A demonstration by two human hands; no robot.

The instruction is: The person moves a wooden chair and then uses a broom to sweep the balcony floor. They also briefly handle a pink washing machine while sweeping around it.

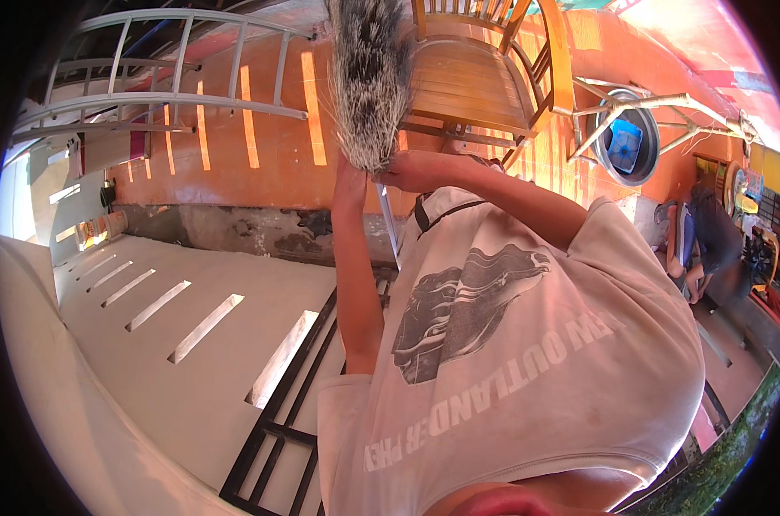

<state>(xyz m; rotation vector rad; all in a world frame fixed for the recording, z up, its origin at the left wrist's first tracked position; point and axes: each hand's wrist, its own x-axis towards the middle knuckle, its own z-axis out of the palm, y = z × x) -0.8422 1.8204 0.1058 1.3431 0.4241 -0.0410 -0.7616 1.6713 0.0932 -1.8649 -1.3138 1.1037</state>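
A long brush (368, 90) with dense grey bristles, dark on top and pale at the lower end, stands upright at the top centre. My left hand (350, 179) is closed at the lower left of its bristle end. On the other side my right hand (411, 171) is closed at the same end, its fingers bent inward. Below the hands a thin pale pole (388, 219) runs down beside my shirt; its joint with the brush is hidden by my hands. The fingertips of both hands are mostly covered.
Right behind the brush stands a wooden chair (471, 82). A metal ladder (179, 99) spans the upper left. Further right are a grey basin (649, 159) with a blue container, a branch frame (695, 105) and another person (712, 236). A black metal frame (274, 451) lies lower left.
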